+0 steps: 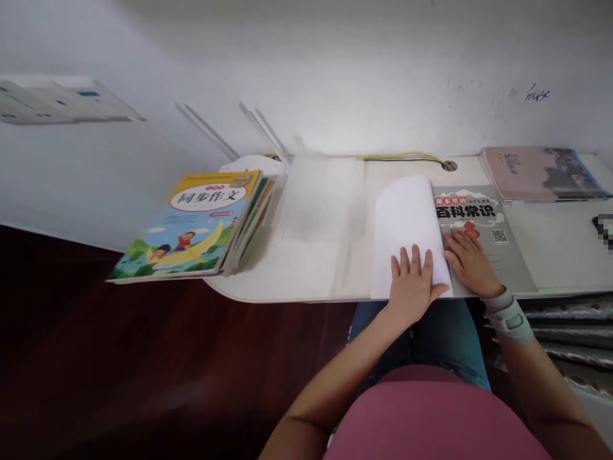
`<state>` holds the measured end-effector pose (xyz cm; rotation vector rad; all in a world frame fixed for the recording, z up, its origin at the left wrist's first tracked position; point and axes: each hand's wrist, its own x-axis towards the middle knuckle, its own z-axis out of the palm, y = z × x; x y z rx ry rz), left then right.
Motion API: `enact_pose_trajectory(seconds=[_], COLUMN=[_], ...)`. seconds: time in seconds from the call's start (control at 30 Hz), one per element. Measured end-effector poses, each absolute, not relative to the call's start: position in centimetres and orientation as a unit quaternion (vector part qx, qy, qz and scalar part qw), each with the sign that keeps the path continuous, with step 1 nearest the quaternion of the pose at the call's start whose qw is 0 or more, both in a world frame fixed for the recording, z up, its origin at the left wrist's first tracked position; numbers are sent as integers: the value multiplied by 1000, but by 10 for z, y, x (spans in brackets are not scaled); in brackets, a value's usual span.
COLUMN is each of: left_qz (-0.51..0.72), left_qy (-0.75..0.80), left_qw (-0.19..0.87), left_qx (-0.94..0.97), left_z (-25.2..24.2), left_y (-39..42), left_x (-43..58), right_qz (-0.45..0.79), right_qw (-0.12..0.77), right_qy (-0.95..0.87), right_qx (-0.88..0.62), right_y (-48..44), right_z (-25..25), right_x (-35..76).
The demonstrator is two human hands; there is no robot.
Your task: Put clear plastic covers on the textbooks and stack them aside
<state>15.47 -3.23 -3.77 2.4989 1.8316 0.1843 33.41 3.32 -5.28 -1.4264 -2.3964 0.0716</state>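
Observation:
A book lies open on the desk near its front edge. Its left side is a blank white page (405, 217), curved at the top; the right side is a grey title page (510, 262) with black and red Chinese lettering and a QR code. My left hand (412, 284) rests on the lower part of the white page, fingers spread and thumb toward the spine. My right hand (472, 259) lies on the grey page beside the spine, fingers stretched out, a grey strap round its wrist. Neither hand grips anything.
A stack of books (201, 223) with a colourful cover stands at the desk's left end, partly over its edge. Booklets (541, 172) lie at the back right. A yellow cable (402, 154) runs along the wall into a hole. The white desk (278, 281) has a rounded left corner.

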Motion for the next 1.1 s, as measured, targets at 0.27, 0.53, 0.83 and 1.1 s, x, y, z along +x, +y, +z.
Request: enact_pose_trajectory(seconds=[0.27, 0.53, 0.83, 1.1], left_qz=[70, 67, 68, 114], left_qy=[592, 605, 613, 564], left_qw=[26, 18, 2, 29], left_qx=[802, 794, 787, 817], left_z=[-39, -40, -33, -26], left_y=[-32, -29, -33, -24], left_x=[151, 146, 147, 174], right_qz=[13, -4, 28, 29], right_qw=[131, 116, 117, 192], right_qy=[-867, -877, -895, -835], right_qx=[-480, -466, -429, -516], right_y=[30, 27, 25, 30], right_z=[-46, -44, -42, -51], right_x=[331, 330, 336, 336])
